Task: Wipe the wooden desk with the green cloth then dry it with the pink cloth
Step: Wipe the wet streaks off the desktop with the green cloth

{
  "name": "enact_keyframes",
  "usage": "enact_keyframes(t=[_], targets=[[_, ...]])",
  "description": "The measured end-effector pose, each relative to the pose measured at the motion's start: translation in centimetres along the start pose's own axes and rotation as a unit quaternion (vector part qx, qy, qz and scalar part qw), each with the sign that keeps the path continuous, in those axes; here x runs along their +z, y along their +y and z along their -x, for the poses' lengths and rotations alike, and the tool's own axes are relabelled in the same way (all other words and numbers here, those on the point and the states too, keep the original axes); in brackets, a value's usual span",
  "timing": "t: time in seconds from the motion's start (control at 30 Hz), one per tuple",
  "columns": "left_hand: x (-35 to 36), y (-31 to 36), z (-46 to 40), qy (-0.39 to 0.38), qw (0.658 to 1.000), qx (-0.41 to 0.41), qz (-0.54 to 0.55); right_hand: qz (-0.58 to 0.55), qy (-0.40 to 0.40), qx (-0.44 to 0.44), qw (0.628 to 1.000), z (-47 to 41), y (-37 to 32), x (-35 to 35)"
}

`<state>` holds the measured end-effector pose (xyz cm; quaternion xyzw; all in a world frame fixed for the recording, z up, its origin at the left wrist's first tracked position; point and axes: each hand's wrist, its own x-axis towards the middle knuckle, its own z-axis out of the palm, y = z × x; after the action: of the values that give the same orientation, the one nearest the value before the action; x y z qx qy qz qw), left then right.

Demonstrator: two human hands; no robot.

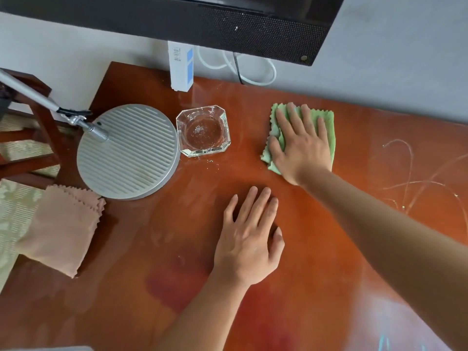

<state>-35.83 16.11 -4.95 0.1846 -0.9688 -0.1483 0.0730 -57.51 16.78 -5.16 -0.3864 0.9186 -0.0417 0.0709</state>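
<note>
My right hand (301, 145) lies flat, fingers spread, pressing the green cloth (326, 125) onto the far middle of the wooden desk (329, 249). The cloth is folded and shows around my fingers and thumb. My left hand (250, 239) rests palm down on the bare desk nearer to me, holding nothing. The pink cloth (60, 229) lies folded over the desk's left edge, apart from both hands.
A round grey lamp base (129, 153) with a metal arm stands at the left. A glass ashtray (202, 130) sits beside it. A white box (181, 67) leans on the wall. White scribbles (415, 178) mark the desk's right side. A dark screen hangs above.
</note>
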Motion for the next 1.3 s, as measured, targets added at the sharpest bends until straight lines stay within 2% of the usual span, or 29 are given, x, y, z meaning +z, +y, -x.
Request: enact_keyframes(t=[0.17,0.3,0.43,0.6,0.83,0.93,1.07,1.3], targets=[[-0.1,0.0,0.0,0.006,1.0,0.002,-0.001,0.007,0.004,-0.007,1.0,-3.8,-0.2,-0.1],[0.1,0.1,0.3,0.043,0.999,0.015,0.016,0.017,-0.001,-0.012,1.0,-4.0,-0.2,-0.3],[0.3,-0.2,0.3,0.082,0.996,0.024,0.026,0.019,-0.015,-0.047,0.999,-2.5,-1.3,-0.5],[-0.7,-0.3,1.8,0.1,0.993,0.047,0.047,0.019,-0.021,-0.102,0.994,3.6,-3.9,0.3],[-3.3,-4.2,8.0,0.087,0.996,0.006,-0.019,0.025,-0.047,-0.164,0.985,10.8,-6.7,1.1],[-3.7,-6.1,8.8,0.045,0.996,-0.039,-0.062,0.015,-0.043,-0.149,0.988,10.3,-6.7,1.2],[-3.5,-6.2,7.6,-0.035,0.996,-0.047,-0.071,0.015,-0.037,-0.124,0.992,9.1,-6.7,1.2],[-2.2,-6.2,7.0,-0.027,0.994,-0.07,-0.076,0.003,-0.023,-0.088,0.996,2.7,-5.5,0.4]])
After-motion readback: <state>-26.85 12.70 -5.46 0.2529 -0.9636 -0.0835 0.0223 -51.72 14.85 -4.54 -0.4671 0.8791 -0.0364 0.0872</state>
